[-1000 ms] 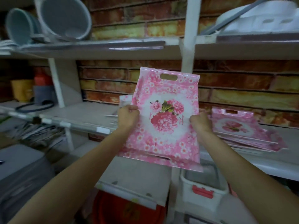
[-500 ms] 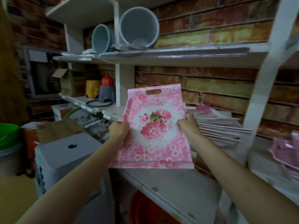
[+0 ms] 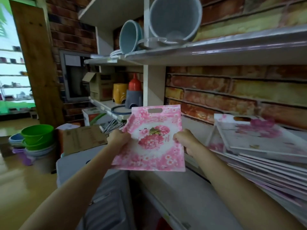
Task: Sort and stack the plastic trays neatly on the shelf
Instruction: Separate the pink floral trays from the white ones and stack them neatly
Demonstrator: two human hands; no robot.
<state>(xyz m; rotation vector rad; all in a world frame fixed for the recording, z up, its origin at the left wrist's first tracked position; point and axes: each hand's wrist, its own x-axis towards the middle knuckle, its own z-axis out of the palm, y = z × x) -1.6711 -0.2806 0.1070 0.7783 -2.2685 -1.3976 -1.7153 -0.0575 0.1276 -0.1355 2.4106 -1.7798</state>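
Note:
A pink flowered plastic tray [image 3: 153,140] with a cut-out handle at its top is held upright in front of me, over the shelf's front edge. My left hand [image 3: 118,139] grips its left edge and my right hand [image 3: 184,141] grips its right edge. To the right, a slanting pile of several more flowered trays [image 3: 259,146] lies on the white shelf [image 3: 182,193]. The shelf board runs below and in front of the held tray.
Grey and blue buckets [image 3: 174,19] lie on the upper shelf. A cardboard box [image 3: 99,85], a yellow stool [image 3: 120,93] and red and grey pieces stand further left. Green tubs [image 3: 38,135] are stacked on the floor at left. A grey case [image 3: 106,196] stands below me.
My view has swung left and the held tray went with it. The pile of trays now sits at the right side. Both hands keep their grip.

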